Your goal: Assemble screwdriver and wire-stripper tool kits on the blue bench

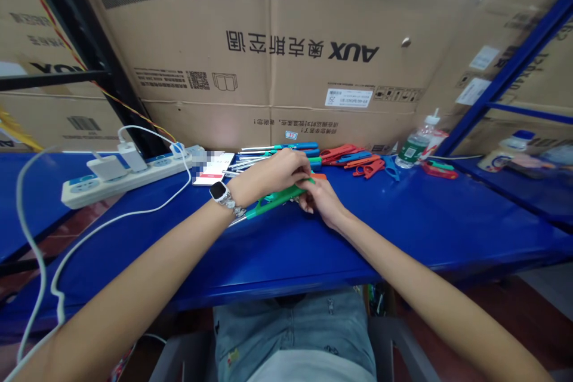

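Note:
A green stick lighter (278, 197) with a thin metal tube lies slanted above the blue table, its tube pointing to the lower left. Around its handle end, the fingers of my right hand (326, 202) are closed. My left hand (286, 168) reaches over from above, fingertips pinched at the same end and partly hiding it. What exactly lies between the fingertips is too small to make out. Behind my hands is a pile of blue and green stick lighters (298, 148) with metal tubes, partly covered by my left hand.
Red, orange and blue plastic lighter handles (344, 154) lie right of the pile. Beyond them stands a bottle with a nozzle (414, 146). A power strip (129, 174) with chargers and white cables is at left. A large cardboard box (290, 0) walls the back of the table (394, 233).

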Demonstrator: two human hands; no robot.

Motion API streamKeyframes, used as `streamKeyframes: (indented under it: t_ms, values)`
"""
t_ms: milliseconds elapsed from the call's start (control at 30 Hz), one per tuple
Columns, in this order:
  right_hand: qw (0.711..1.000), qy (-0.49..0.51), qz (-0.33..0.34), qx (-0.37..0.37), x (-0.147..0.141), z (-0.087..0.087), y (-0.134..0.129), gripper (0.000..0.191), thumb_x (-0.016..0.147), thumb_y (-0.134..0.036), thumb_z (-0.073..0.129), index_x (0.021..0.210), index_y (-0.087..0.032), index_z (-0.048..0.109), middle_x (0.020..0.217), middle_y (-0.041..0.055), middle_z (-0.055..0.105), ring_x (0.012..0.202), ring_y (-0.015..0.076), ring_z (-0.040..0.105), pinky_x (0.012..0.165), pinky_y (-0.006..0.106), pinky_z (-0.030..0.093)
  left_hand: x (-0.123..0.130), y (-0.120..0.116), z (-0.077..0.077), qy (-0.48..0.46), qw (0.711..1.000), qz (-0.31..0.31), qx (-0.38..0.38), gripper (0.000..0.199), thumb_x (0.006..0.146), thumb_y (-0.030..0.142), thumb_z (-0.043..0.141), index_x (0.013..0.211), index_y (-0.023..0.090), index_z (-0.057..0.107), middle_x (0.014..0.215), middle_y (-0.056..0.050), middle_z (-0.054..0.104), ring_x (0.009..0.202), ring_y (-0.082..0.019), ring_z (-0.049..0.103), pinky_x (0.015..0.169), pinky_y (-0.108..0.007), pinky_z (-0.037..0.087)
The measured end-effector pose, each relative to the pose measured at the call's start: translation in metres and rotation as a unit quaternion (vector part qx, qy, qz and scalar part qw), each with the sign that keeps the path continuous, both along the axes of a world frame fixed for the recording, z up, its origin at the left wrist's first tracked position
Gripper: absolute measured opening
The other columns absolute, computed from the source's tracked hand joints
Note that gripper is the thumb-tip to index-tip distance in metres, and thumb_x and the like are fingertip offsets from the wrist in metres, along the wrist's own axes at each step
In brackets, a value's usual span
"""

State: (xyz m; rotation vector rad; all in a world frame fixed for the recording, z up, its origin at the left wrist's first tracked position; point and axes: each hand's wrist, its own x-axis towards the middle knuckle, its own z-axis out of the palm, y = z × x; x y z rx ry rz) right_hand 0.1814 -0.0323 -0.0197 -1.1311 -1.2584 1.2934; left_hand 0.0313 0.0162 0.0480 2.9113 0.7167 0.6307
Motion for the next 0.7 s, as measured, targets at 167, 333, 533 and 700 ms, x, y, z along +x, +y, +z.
streamKeyframes:
  t_ms: [167, 333, 533, 700]
  values:
    - [0.988, 0.097, -0.062, 0.099, -0.004, -0.001, 0.003, 0.017, 0.069, -0.034, 0.067, 0.071, -0.021, 0.057, 0.060, -0.0027, 0.058, 0.051, 0.0131, 0.054, 0.048, 0.026, 0.047, 0.005, -0.015, 0.000, -0.111, 0.993, 0.035, -0.013, 0.011, 0.094, 0.014, 0.059, 0.090, 0.014, 0.070, 0.089, -0.007, 0.071, 0.076, -0.017, 0.064, 0.073, -0.031, 0.049]
    - [0.970, 0.193, -0.103, 0.106, -0.004, 0.002, 0.004, 0.021, 0.064, -0.029, 0.067, 0.069, -0.022, 0.048, 0.052, -0.0079, 0.050, 0.043, 0.0089, 0.046, 0.043, 0.023, 0.042, 0.013, -0.019, -0.001, -0.176, 0.982, 0.053, -0.034, 0.005, 0.092, 0.015, 0.062, 0.088, 0.016, 0.065, 0.084, -0.005, 0.068, 0.074, -0.016, 0.062, 0.071, -0.031, 0.049]
    - [0.979, 0.187, -0.044, 0.063, -0.009, 0.006, 0.003, 0.034, 0.067, -0.034, 0.069, 0.077, -0.026, 0.038, 0.043, -0.0107, 0.048, 0.031, 0.0105, 0.042, 0.034, 0.023, 0.038, 0.009, -0.011, -0.029, -0.212, 0.973, 0.074, -0.054, 0.010, 0.095, 0.011, 0.052, 0.088, 0.019, 0.051, 0.082, -0.003, 0.061, 0.073, -0.016, 0.057, 0.067, -0.031, 0.046]
    - [0.981, 0.185, -0.002, 0.052, -0.017, 0.005, 0.007, 0.037, 0.065, -0.031, 0.069, 0.075, -0.026, 0.033, 0.043, -0.0111, 0.045, 0.033, 0.0089, 0.038, 0.033, 0.022, 0.037, -0.005, -0.011, -0.050, -0.172, 0.982, 0.055, -0.050, 0.015, 0.104, 0.022, 0.032, 0.090, 0.023, 0.037, 0.082, -0.003, 0.053, 0.068, -0.016, 0.050, 0.064, -0.033, 0.043]
